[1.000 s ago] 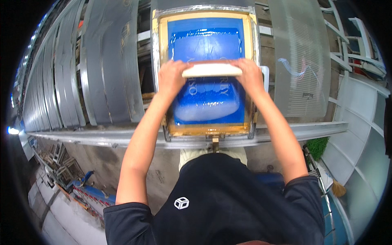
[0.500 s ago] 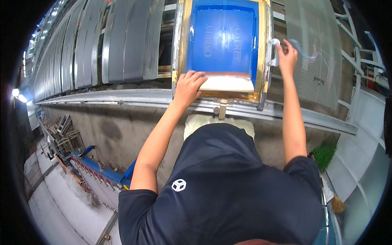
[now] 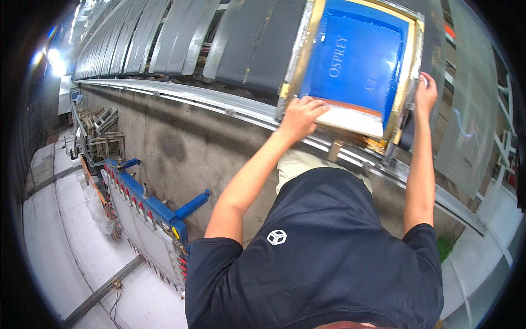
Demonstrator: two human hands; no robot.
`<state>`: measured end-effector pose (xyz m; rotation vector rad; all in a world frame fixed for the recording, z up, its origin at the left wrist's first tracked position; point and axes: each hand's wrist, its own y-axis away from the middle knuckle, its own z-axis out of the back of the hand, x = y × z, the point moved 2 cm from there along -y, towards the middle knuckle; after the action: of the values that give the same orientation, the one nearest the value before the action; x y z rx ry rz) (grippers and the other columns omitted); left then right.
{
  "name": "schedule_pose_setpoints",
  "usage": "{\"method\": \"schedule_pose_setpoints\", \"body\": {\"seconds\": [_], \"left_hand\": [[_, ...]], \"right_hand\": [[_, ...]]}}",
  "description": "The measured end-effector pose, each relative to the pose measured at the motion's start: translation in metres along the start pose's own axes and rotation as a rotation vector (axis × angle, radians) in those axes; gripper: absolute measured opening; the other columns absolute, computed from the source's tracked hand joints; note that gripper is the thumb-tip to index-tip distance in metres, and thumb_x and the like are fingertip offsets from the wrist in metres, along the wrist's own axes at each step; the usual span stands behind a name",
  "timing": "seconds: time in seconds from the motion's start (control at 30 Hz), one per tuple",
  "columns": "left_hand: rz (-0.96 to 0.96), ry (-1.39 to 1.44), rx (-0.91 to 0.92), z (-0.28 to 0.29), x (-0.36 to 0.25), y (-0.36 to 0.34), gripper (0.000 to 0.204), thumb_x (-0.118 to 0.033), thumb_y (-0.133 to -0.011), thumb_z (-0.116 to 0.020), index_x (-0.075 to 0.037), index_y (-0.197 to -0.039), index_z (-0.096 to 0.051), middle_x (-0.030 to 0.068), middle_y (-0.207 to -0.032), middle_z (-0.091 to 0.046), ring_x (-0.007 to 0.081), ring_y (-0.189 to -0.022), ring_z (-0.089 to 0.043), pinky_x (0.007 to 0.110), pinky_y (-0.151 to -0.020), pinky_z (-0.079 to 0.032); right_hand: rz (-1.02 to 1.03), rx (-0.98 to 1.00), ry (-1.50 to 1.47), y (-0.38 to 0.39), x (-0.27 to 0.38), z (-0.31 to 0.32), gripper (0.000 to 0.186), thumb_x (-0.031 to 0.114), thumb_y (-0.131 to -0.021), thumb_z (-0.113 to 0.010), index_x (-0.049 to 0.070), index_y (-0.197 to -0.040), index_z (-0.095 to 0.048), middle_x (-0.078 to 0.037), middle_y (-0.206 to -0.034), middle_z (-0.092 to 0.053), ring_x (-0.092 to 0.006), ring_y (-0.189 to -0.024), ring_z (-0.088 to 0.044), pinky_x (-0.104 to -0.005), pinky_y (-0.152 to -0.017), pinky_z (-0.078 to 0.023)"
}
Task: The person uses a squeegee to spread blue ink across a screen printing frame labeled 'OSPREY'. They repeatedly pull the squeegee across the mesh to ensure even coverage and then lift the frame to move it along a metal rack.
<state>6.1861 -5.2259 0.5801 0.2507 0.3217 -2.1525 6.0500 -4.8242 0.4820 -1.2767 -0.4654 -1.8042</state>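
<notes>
A screen printing frame (image 3: 415,60) with yellowed edges lies slightly turned in front of me, over the long row of dark boards. Its blue mesh (image 3: 356,60) bears pale lettering. Along the near end of the mesh lies a squeegee (image 3: 356,122) with a white body and a reddish-brown strip. My left hand (image 3: 301,116) is closed round the squeegee's left end, beside the frame's left rail. At the frame's right side my right hand (image 3: 425,96) has its fingers curled round the edge, covering the white handle there.
Dark flat boards (image 3: 235,49) stretch far to the left. A metal rail (image 3: 192,98) runs along their near side. To the right stands a translucent ribbed panel (image 3: 466,109). Behind me on the left are a blue clamp rack (image 3: 153,194) and a wooden rack (image 3: 107,137).
The frame has slid left along the rail with both my hands, and a dark board now shows on its right. My right fingers have closed at the frame's side. The view has turned.
</notes>
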Motion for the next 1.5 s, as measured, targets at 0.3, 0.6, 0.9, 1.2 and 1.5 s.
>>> {"method": "schedule_pose_setpoints", "body": {"seconds": [0.3,0.6,0.9,1.2,1.5], "left_hand": [[-0.031,-0.086,0.122,0.118,0.261,0.054,0.055,-0.007,-0.063,-0.077,-0.017,-0.116,-0.069,0.0000,-0.114,-0.068,0.0243,-0.101,-0.062,0.042,-0.083,-0.049],[0.000,-0.109,0.064,0.154,0.363,0.111,0.065,0.006,-0.061,-0.069,-0.016,-0.122,-0.070,-0.0002,-0.124,-0.068,0.0246,-0.110,-0.062,0.039,-0.087,-0.046],[-0.057,-0.157,0.116,0.139,0.337,0.143,0.067,0.004,-0.062,-0.066,-0.020,-0.125,-0.070,-0.0010,-0.127,-0.067,0.0222,-0.113,-0.062,0.038,-0.078,-0.043],[-0.018,-0.146,0.044,0.135,0.418,-0.031,0.064,0.004,-0.065,-0.072,-0.021,-0.124,-0.070,-0.0013,-0.123,-0.069,0.0233,-0.115,-0.062,0.038,-0.092,-0.050],[-0.014,-0.040,0.156,0.132,0.493,-0.204,0.034,-0.018,-0.079,-0.073,-0.028,-0.112,-0.076,0.0039,-0.107,-0.074,0.0278,-0.101,-0.068,0.042,-0.086,-0.054]], "right_hand": [[-0.090,0.075,-0.131,0.119,0.147,-0.251,0.028,0.030,-0.102,-0.057,0.008,-0.117,-0.068,-0.011,-0.096,-0.072,-0.0194,-0.083,-0.064,-0.0357,-0.077,-0.051],[-0.207,-0.005,-0.118,0.164,0.218,-0.342,0.015,0.019,-0.096,-0.062,0.009,-0.107,-0.067,-0.022,-0.075,-0.067,-0.0384,-0.072,-0.069,-0.0445,-0.065,-0.051],[-0.285,0.043,0.009,0.167,0.191,-0.345,0.019,0.024,-0.097,-0.060,0.013,-0.109,-0.068,-0.022,-0.089,-0.071,-0.0435,-0.090,-0.068,-0.0507,-0.078,-0.052],[0.271,0.331,0.597,0.129,0.262,-0.322,0.040,0.035,-0.090,-0.072,0.008,-0.120,-0.071,-0.014,-0.120,-0.063,-0.0331,-0.115,-0.057,-0.0439,-0.098,-0.048],[0.373,0.674,0.679,0.034,0.297,-0.429,0.031,0.026,-0.080,-0.078,0.013,-0.108,-0.075,-0.010,-0.103,-0.072,-0.0290,-0.104,-0.067,-0.0425,-0.091,-0.054]]}}
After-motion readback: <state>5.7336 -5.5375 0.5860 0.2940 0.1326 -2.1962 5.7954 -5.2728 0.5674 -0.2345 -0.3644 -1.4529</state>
